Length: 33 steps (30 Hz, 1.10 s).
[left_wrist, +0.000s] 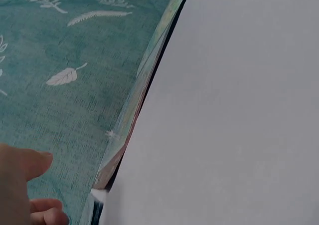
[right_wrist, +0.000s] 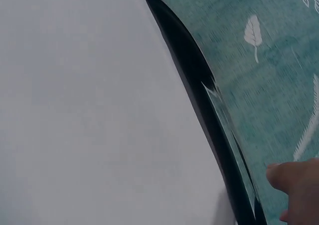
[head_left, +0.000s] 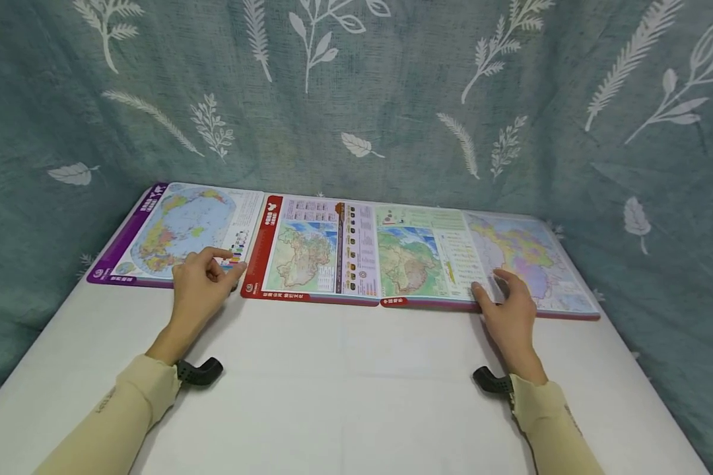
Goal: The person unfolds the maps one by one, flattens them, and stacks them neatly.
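Beige sleeves (head_left: 103, 429) cross a white table (head_left: 344, 396) before the red-edged map (head_left: 303, 257). Left of that map, the left hand (head_left: 197, 293) lies over the purple-edged map (head_left: 181, 227), thumb and forefinger parted; right of it, the right hand (head_left: 512, 320), loosely spread, meets the multicoloured map (head_left: 531, 254). Behind the red-edged map hangs a leafy curtain (head_left: 404, 175).

Person's forearms (head_left: 113, 422) reach forward, well apart. Left hand (head_left: 199, 284): thumb and index parted, other fingers curled. Right hand (head_left: 509, 311): thumb clear of loosely bent fingers.
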Available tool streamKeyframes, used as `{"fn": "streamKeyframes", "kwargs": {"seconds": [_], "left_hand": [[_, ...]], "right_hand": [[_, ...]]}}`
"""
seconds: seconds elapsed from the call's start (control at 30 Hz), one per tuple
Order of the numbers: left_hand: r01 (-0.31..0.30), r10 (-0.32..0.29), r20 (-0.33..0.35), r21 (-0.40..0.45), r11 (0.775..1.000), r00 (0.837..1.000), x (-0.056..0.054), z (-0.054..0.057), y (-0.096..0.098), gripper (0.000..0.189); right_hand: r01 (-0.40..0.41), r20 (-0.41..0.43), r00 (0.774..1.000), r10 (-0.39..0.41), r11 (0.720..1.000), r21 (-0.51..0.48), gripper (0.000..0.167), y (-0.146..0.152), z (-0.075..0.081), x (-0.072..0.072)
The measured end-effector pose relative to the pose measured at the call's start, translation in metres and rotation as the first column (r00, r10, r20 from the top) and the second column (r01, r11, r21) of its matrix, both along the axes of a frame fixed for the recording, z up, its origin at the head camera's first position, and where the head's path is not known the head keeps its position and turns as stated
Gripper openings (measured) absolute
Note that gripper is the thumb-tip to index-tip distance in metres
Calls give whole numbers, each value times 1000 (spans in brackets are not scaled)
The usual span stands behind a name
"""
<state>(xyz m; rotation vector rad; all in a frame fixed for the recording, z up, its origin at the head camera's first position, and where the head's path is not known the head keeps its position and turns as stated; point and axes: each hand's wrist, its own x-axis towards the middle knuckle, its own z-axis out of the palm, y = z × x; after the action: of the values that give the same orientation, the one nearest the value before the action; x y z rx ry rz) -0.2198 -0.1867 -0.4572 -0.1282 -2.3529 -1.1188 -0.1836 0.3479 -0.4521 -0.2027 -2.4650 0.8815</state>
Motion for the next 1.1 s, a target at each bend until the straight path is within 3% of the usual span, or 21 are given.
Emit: {"fn": "streamKeyframes", "kwargs": {"seconds": [0.2,0.47,0.73,1.1], "left_hand": [[-72,73,32,-15,997,997,-1,3,-13,33],[-108,110,84,-23,994,990,-3,2,-24,36],[-145,145,98,-7,989,985,-4,5,-34,35],[-217,214,126,9,976,969,-8,3,-51,38]], "right_hand": [[-60,-57,997,60,998,-4,64,-31,-6,-12],[-96,-103,989,103,993,70,67,-71,-12,-21],[-165,-51,984,168,985,56,72,-114,-9,-28],[-232,-49,970,237,968,90,68,-173,-9,-37]]}}
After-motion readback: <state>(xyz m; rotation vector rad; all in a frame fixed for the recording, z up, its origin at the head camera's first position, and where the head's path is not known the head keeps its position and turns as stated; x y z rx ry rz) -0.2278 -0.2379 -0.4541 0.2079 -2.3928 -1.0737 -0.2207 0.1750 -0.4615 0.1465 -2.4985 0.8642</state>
